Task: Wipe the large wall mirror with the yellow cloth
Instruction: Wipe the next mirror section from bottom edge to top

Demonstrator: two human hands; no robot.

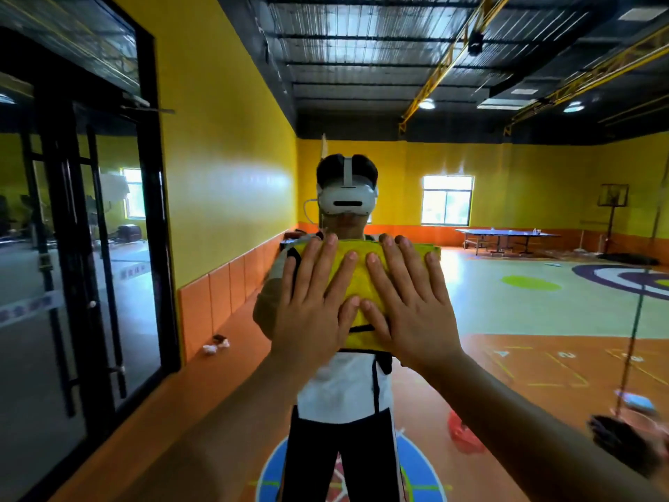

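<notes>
Head view: yellow cloth (356, 275) lies flat against the large wall mirror (506, 306), dead centre of frame. Left hand (313, 306) covers its 8 o'clock part, right hand (411, 306) its 4 o'clock part. Both palms are flat with fingers straight and spread, pressing rather than gripping. Thumb tips about meet mid-cloth. Cloth looks soft, light and folded into a pad. It likely bunches if shoved from one edge, so keep palms over the middle. Glass is probably rigid, slick and breakable: use even pressure. Black-framed glass door (90, 230) at 9 o'clock.
</notes>
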